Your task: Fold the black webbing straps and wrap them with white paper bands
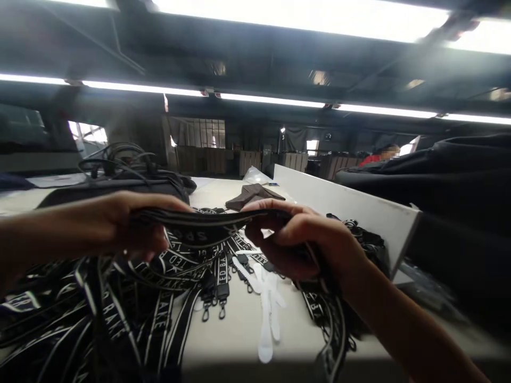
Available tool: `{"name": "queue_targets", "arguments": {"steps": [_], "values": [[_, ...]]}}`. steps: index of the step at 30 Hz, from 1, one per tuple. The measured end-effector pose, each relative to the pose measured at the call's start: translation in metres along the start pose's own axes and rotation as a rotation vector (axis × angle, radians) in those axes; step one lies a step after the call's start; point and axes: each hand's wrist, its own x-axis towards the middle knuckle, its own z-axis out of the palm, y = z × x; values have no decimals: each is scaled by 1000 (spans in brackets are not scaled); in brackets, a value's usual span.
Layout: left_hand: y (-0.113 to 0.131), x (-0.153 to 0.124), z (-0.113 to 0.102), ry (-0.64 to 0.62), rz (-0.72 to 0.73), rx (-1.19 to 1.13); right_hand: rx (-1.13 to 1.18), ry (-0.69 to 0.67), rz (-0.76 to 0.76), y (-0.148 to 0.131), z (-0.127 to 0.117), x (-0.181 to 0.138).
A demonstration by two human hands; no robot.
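Observation:
A black webbing strap with pale stripes and lettering is stretched between my two hands above the table. My left hand is closed on it at the left. At the right, my right hand grips the strap between thumb and fingers, and a length hangs below toward the table edge. Under my left hand lies a large tangled heap of similar straps. Several carry black snap hooks. White plastic strips lie fanned out on the table between my hands.
A black bag with handles sits at the left. Folded brown fabric is farther back. A low white partition runs along the right, with black straps beside it and a dark bulky pile beyond. A person in red is behind.

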Motion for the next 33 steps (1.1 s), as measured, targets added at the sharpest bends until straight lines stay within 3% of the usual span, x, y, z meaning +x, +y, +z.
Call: {"name": "queue_targets", "arguments": {"steps": [2,4,7,9,12,14,16,19,22,27,33], "values": [[3,-11,15,-322,-106,5,-26,-19,26,-5,-10,4],[11,-16,25,-563,-145,-38,-26,-50,106,2,-20,10],[24,-12,36,-736,-97,-176,26,-106,208,34,-31,20],[26,-7,42,-662,-54,-366,58,-145,237,62,-35,23],[25,0,51,-336,-23,-592,104,-217,257,97,-34,18],[26,4,55,-159,-16,-599,138,-214,227,109,-31,14],[28,9,59,-81,-13,-576,161,-127,130,115,-29,11],[29,21,63,-70,-12,-631,144,56,-44,119,-29,13],[27,35,69,-55,-42,-677,75,162,-123,126,-29,18],[26,49,79,-96,-95,-631,14,158,-188,137,-32,21],[22,54,86,-34,-82,-581,60,151,-118,145,-40,14]]}}
